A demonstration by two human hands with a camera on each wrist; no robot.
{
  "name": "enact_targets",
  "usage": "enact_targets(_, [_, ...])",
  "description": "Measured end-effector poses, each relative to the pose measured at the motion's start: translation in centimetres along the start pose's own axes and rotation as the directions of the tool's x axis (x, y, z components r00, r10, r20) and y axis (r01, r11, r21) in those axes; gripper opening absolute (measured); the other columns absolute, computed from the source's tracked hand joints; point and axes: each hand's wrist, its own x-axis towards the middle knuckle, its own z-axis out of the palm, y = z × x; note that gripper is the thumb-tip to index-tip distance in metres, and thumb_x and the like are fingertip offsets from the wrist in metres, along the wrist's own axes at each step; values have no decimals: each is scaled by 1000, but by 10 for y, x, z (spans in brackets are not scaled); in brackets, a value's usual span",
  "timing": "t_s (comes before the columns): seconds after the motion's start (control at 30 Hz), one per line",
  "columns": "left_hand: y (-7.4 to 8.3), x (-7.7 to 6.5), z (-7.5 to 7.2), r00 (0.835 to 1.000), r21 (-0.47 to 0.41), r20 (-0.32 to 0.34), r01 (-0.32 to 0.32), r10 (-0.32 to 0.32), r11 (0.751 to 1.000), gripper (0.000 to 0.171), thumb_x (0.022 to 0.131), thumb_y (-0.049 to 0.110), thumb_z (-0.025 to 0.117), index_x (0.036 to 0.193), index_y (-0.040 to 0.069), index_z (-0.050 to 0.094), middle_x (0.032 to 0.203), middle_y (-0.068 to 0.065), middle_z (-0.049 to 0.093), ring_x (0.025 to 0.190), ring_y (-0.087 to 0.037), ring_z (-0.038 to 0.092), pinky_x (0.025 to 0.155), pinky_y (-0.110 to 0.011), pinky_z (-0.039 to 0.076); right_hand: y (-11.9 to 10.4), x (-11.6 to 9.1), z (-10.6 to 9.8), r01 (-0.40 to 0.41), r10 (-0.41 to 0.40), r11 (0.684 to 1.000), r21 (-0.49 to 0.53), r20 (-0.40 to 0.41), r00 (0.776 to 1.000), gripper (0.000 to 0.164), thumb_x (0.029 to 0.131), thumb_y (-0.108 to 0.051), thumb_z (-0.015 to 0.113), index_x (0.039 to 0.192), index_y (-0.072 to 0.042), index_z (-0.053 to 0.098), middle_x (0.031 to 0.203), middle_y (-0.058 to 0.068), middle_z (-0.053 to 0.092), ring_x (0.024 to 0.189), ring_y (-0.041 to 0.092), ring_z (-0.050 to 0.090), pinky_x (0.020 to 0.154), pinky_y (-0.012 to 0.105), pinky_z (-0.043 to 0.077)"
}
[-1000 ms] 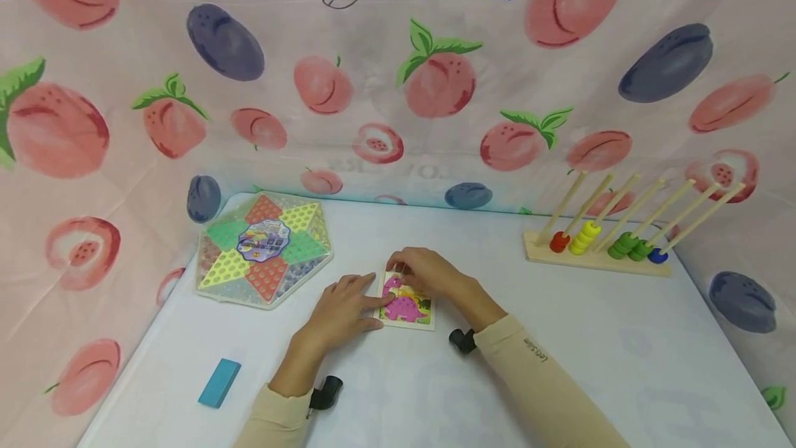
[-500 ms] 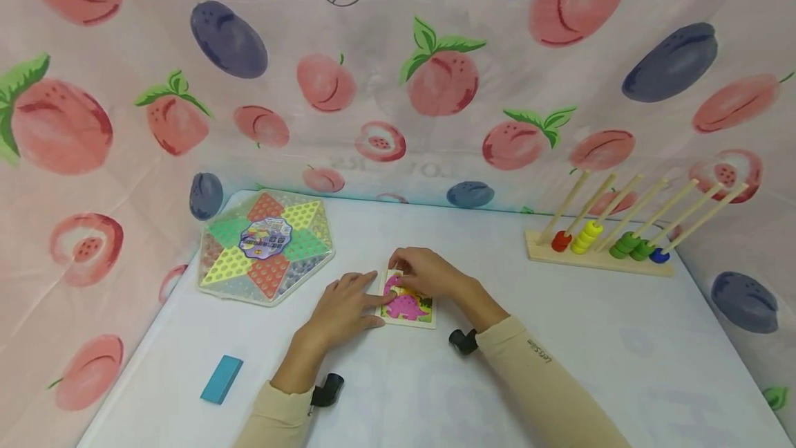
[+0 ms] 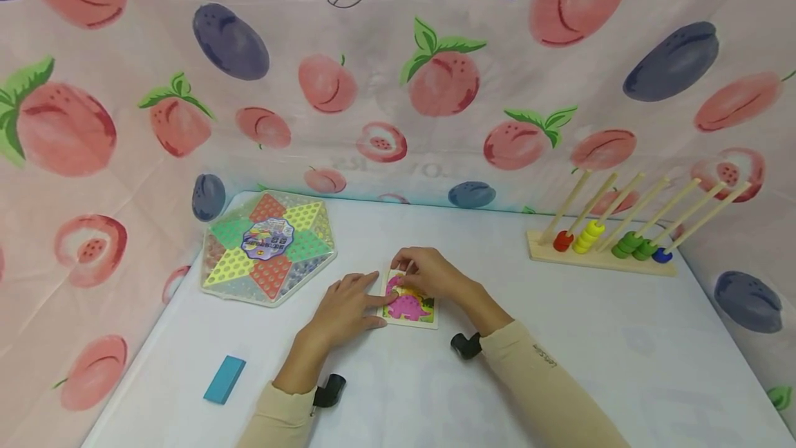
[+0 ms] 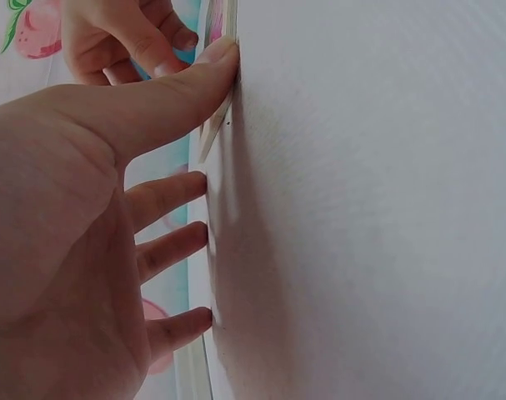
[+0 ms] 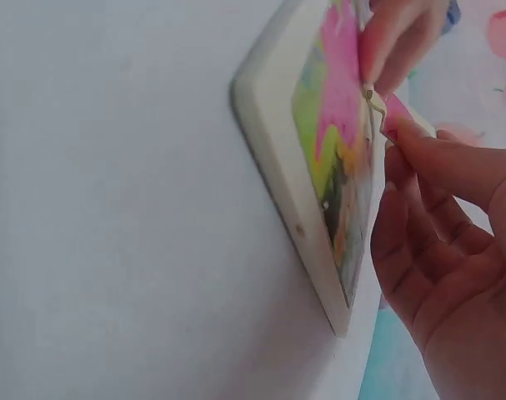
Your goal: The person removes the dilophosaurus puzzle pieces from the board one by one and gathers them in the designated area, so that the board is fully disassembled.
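A small wooden dinosaur jigsaw puzzle (image 3: 407, 308) in a pale frame lies on the white table, a pink dinosaur pictured on it. My left hand (image 3: 340, 313) is spread at its left side, index finger across the picture and thumb at the frame's lower left corner. The other left fingertips (image 4: 192, 185) rest on the table. From above right, my right hand (image 3: 430, 272) reaches over the puzzle's top part. In the right wrist view, its thumb and fingers pinch a pink puzzle piece (image 5: 396, 115), tilted up at the far part of the frame.
A star-patterned Chinese checkers board (image 3: 267, 247) lies at the back left. Nearer, a blue block (image 3: 224, 379) lies left of my left forearm. A wooden bead counting rack (image 3: 600, 261) with upright rods stands at the back right. A fruit-print curtain (image 3: 435, 144) hangs behind the table.
The head view has shifted slightly. My right fingers have moved a little at the puzzle's top part, while my left hand keeps its place on it.
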Motion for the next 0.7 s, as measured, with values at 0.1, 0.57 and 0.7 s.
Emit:
enact_targets(0.1, [0, 0, 0, 1000, -3, 4, 4, -4, 1000, 45, 88, 38, 78, 131, 33, 69, 161, -11, 44, 147, -37, 39, 119, -64, 34, 2, -5, -5, -3, 4, 999, 53, -17, 1000, 23, 94, -17, 74, 116, -15, 69, 104, 1, 68, 94, 14, 62, 86, 24, 59])
enact_targets(0.57, [0, 0, 0, 1000, 2, -1, 1, -1, 1000, 45, 88, 37, 78, 132, 34, 68, 162, -10, 44, 147, -36, 39, 119, -64, 33, 24, -35, -41, -26, 42, 993, 116, -136, 990, 25, 97, -18, 69, 121, -11, 69, 115, 7, 70, 100, 20, 64, 85, 29, 59])
enact_targets(0.7, [1, 0, 0, 1000, -7, -3, -1, 1, 1000, 45, 88, 36, 78, 132, 34, 69, 162, -11, 44, 147, -36, 39, 119, -64, 33, 31, -43, -48, -67, 99, 980, 189, -167, 981, 24, 97, -15, 69, 120, -11, 68, 116, 10, 69, 96, 23, 68, 79, 29, 61])
